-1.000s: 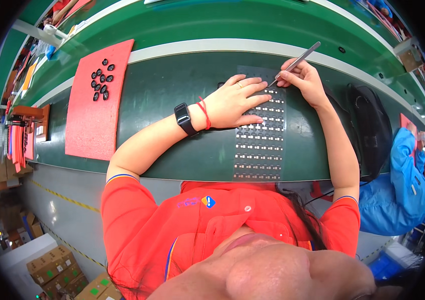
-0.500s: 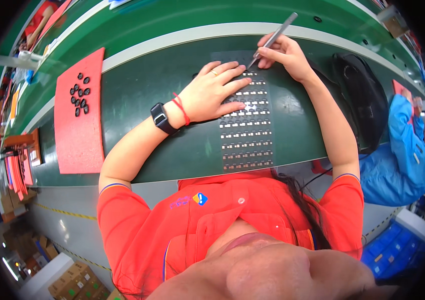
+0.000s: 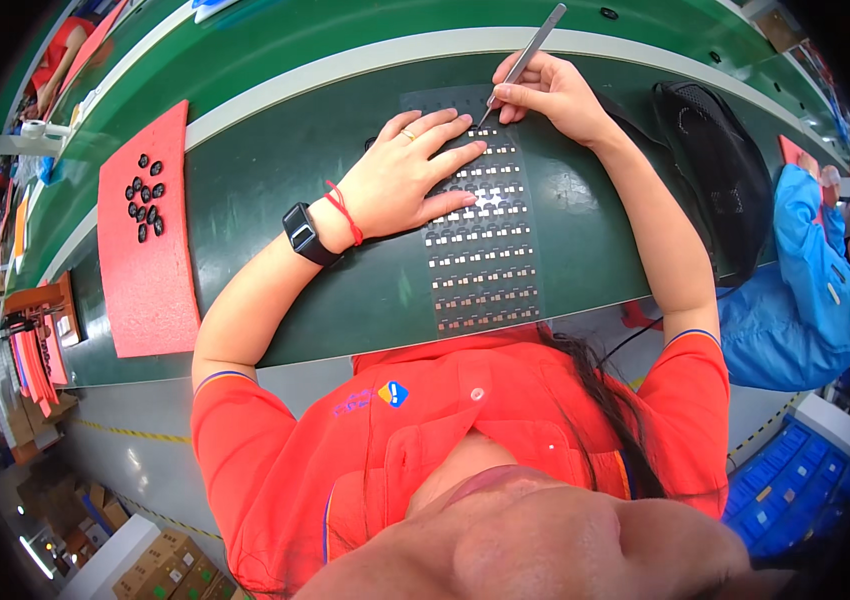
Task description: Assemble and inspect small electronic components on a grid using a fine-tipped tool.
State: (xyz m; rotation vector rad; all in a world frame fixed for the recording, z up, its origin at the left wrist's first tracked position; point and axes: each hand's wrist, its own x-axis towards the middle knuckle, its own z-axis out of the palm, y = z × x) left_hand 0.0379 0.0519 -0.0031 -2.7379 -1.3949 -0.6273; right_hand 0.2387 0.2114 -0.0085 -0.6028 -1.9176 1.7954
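My left hand (image 3: 407, 172) lies flat, fingers spread, pressing down on a dark sheet (image 3: 481, 258) covered with rows of small pale parts. A black watch and a red cord sit on that wrist. My right hand (image 3: 548, 93) pinches a pair of metal tweezers (image 3: 522, 63), their tips touching the sheet's far end just beyond my left fingertips. The sheet rests on the dark green bench surface (image 3: 275, 200).
A red foam pad (image 3: 145, 260) with several small black pieces (image 3: 141, 198) lies to the left. A black bag (image 3: 715, 160) sits right of my right arm. A person in a blue coat (image 3: 795, 290) works at the far right. Cardboard boxes stand on the floor lower left.
The whole view has shifted left and up as my head moved. Both hands keep the same pose on the sheet, tweezers still at its far end.
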